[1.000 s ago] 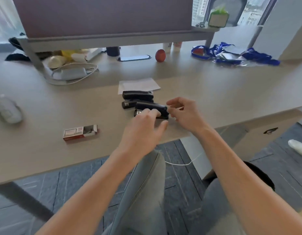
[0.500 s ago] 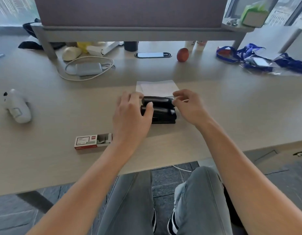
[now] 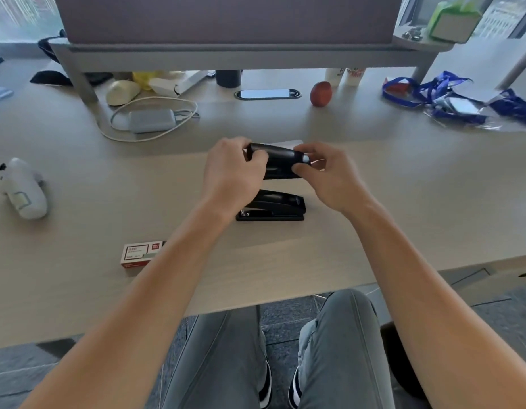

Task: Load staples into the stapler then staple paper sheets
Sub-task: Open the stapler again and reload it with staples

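Note:
A black stapler (image 3: pixel 278 162) is held above the desk between both hands. My left hand (image 3: pixel 230 175) grips its left end and my right hand (image 3: pixel 329 178) grips its right end. A second black stapler (image 3: pixel 273 206) lies flat on the desk just below them. A red and white staple box (image 3: pixel 140 254) sits on the desk to the left, partly behind my left forearm. Only a white corner of the paper sheets (image 3: pixel 288 142) shows behind the held stapler.
A white mouse-like device (image 3: pixel 24 190) lies far left. A grey charger with coiled cable (image 3: pixel 151 121), a phone (image 3: pixel 267 94) and a red ball (image 3: pixel 320 93) sit further back under the monitor shelf (image 3: pixel 226 56). Blue lanyards (image 3: pixel 450 97) lie at the right.
One stapler has been lifted off the desk by both hands, while the other stays lying below. The camera view has shifted closer to the desk.

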`<state>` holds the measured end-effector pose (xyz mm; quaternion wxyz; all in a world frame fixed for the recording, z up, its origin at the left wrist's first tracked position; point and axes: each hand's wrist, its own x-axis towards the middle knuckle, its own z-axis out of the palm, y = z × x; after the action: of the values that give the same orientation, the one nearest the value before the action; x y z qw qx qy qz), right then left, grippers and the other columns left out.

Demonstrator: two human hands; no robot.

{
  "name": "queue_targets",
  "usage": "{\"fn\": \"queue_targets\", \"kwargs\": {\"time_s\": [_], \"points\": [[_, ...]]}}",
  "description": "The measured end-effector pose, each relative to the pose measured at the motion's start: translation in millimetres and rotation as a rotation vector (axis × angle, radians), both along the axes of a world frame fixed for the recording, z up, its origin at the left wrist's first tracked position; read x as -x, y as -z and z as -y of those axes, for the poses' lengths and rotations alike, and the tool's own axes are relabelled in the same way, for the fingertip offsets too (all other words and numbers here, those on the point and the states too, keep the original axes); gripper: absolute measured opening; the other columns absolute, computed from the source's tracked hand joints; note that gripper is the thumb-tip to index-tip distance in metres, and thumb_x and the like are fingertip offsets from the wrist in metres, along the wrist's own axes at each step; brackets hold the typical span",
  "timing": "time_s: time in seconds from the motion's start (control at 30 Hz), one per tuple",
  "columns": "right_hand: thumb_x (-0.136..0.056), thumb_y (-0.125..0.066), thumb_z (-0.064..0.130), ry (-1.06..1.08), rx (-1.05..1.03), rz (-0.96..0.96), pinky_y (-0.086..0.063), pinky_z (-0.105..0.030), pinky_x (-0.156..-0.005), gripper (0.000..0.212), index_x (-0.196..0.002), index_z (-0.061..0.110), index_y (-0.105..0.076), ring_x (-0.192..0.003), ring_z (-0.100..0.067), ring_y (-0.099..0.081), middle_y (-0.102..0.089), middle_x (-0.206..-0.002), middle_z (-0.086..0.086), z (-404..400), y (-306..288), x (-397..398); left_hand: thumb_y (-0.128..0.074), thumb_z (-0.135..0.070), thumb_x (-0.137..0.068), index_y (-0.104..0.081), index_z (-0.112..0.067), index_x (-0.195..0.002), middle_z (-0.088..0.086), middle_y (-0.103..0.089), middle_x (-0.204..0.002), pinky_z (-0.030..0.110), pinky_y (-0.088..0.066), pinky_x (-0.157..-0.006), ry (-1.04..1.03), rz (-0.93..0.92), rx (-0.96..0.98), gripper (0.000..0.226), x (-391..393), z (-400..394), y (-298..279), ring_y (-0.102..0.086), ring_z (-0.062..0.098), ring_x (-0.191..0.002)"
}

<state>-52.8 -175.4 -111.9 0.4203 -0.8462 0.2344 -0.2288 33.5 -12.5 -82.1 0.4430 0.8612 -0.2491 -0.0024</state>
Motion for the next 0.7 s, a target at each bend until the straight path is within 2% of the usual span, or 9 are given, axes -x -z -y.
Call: {"fn": "queue_targets", "kwargs": {"time_s": [0.07, 0.17, 0.3, 0.4, 0.5, 0.57, 0.63, 0.7], "points": [[-0.09, -0.073, 0.016, 0.006, 0.047, 0.042, -0.044, -0.008, -0.07, 0.03, -0.12, 0.022, -0.073, -0.072, 0.001, -0.061, -0.071, -0.098, 0.001, -5, -7, 12, -0.057, -0.022, -0.085, -0.074, -0.016, -0.095, 0.006, -0.067, -0.085, 0.032, -0.047, -0.072, 0.007, 0.046, 0.018, 0.021, 7, -5, -2, -0.059, 0.026, -0.081], [-0.088, -0.075, 0.018, 0.002, 0.121, 0.085, -0.048, -0.02, -0.076, 0.031, -0.119, 0.021, -0.075, -0.077, -0.008, -0.062, -0.072, -0.098, 0.001, -21, -10, 39, -0.06, -0.022, -0.079, -0.074, -0.019, -0.103, 0.005, -0.067, -0.089, 0.039, -0.053, -0.08, 0.013, 0.094, 0.075, 0.028, 24, -22, 5, -0.061, 0.027, -0.084], [-0.084, -0.074, 0.027, -0.006, 0.152, 0.07, -0.047, -0.027, -0.075, 0.034, -0.118, 0.024, -0.075, -0.082, -0.015, -0.066, -0.072, -0.098, 0.001, -51, 5, 77, -0.068, -0.017, -0.085, -0.071, -0.017, -0.117, 0.001, -0.067, -0.098, 0.027, -0.046, -0.082, 0.027, 0.198, 0.047, 0.032, 61, -58, 21, -0.06, 0.021, -0.089], [-0.086, -0.076, 0.026, -0.022, 0.15, 0.019, -0.043, -0.022, -0.073, 0.033, -0.119, 0.026, -0.074, -0.082, -0.013, -0.067, -0.072, -0.101, 0.0, -73, 23, 94, -0.068, -0.015, -0.088, -0.069, -0.015, -0.122, -0.002, -0.064, -0.102, 0.012, -0.034, -0.076, 0.026, 0.203, 0.049, 0.034, 83, -81, 42, -0.057, 0.018, -0.09], [-0.091, -0.074, 0.026, -0.032, 0.174, -0.058, -0.037, -0.01, -0.071, 0.034, -0.125, 0.026, -0.071, -0.085, -0.007, -0.064, -0.068, -0.108, 0.001, -87, 35, 102, -0.066, -0.015, -0.091, -0.064, -0.016, -0.129, -0.004, -0.062, -0.103, 0.012, -0.029, -0.072, 0.017, 0.173, 0.022, 0.039, 91, -92, 60, -0.054, 0.015, -0.09], [-0.095, -0.07, 0.03, -0.034, 0.209, -0.095, -0.036, -0.008, -0.074, 0.037, -0.131, 0.027, -0.068, -0.094, -0.008, -0.062, -0.065, -0.114, 0.002, -89, 39, 104, -0.065, -0.013, -0.091, -0.062, -0.017, -0.133, -0.005, -0.063, -0.102, 0.012, -0.03, -0.072, 0.03, 0.172, 0.02, 0.042, 92, -95, 67, -0.054, 0.013, -0.089], [-0.094, -0.069, 0.03, 0.001, 0.321, -0.114, -0.036, -0.019, -0.084, 0.041, -0.135, 0.025, -0.066, -0.111, -0.018, -0.056, -0.062, -0.124, 0.0, -90, 38, 104, -0.065, -0.011, -0.091, -0.062, -0.019, -0.132, -0.006, -0.066, -0.1, 0.015, -0.034, -0.072, 0.046, 0.176, 0.022, 0.042, 92, -97, 70, -0.057, 0.011, -0.087], [-0.091, -0.069, 0.028, 0.015, 0.458, -0.098, -0.034, -0.025, -0.091, 0.044, -0.135, 0.022, -0.067, -0.119, -0.022, -0.049, -0.061, -0.13, 0.002, -94, 33, 100, -0.066, -0.013, -0.092, -0.065, -0.02, -0.127, -0.005, -0.067, -0.096, 0.016, -0.032, -0.07, 0.043, 0.173, 0.015, 0.036, 92, -98, 72, -0.056, 0.012, -0.083]]}}
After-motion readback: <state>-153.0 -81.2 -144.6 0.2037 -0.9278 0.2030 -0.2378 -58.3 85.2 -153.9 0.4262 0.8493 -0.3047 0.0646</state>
